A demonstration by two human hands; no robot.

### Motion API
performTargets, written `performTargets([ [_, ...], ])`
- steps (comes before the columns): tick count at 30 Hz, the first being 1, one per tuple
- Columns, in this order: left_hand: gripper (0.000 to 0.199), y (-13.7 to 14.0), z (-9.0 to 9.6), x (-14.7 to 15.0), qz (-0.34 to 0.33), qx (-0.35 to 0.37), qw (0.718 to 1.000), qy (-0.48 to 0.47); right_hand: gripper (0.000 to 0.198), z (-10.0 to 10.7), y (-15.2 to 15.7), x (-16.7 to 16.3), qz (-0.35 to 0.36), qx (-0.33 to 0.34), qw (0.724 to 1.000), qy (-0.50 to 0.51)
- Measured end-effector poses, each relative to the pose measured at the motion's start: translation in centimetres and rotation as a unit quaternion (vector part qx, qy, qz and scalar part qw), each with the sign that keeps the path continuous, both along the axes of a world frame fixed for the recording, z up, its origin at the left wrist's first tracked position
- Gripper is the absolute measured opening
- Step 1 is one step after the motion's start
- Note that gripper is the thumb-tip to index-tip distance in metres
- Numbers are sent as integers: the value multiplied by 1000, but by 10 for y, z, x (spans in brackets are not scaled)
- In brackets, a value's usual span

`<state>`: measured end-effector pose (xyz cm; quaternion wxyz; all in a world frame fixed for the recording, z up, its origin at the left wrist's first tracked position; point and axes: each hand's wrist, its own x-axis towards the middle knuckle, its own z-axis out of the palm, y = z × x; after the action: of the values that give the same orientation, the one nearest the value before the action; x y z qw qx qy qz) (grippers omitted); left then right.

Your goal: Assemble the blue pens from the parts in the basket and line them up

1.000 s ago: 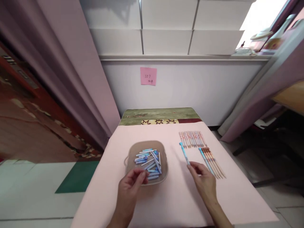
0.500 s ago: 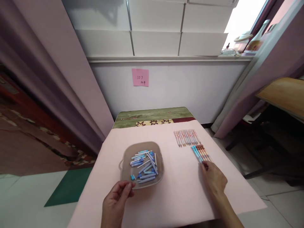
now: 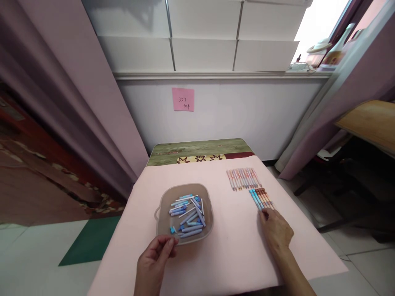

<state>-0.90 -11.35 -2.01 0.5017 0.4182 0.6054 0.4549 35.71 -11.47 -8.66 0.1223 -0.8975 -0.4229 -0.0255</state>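
A translucent plastic container [image 3: 159,224] stands on the table, holding several loose pen parts [image 3: 193,213]: blue and lilac barrels, white thin tubes and small blue pieces. My left hand [image 3: 159,250] is at its front-left rim, thumb and fingers pinched together; whatever is between them is hidden. To the right, a short row of pens [image 3: 262,198] lies side by side, light blue at the left, then brown-topped and orange. My right hand [image 3: 276,228] is at the near ends of this row, fingers closed at the lower end of a light blue pen [image 3: 255,199]. The fingertips are partly hidden.
Behind the short row lies a longer row of clear pens with reddish patterns [image 3: 243,179]. A pink cloth [image 3: 225,263] covers most of the table; its far end shows a green patterned top [image 3: 200,148]. A wall with a pink note [image 3: 183,99] rises behind, and curtains hang on both sides.
My left hand has shifted slightly right along the container's front rim. My right hand stays at the near ends of the pens, with barely any movement. The container and pen rows look unchanged.
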Motion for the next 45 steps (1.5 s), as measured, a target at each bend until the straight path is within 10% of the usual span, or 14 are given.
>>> performTargets([
  [10,30,-3,5,0,-12,18,1000,12,23,-2,0,1,21,20,999,-46],
  [18,33,12,4,-25,103,86,990,41,28,41,-2,-24,43,162,984,67],
  [26,47,30,-31,-22,138,73,988,6,53,31,5,-117,239,106,865,428],
  [39,45,6,-40,-28,123,68,989,-45,45,27,-6,-156,285,97,822,483],
  [45,45,-3,-30,-44,126,54,990,-24,42,43,2,-141,249,158,889,350],
])
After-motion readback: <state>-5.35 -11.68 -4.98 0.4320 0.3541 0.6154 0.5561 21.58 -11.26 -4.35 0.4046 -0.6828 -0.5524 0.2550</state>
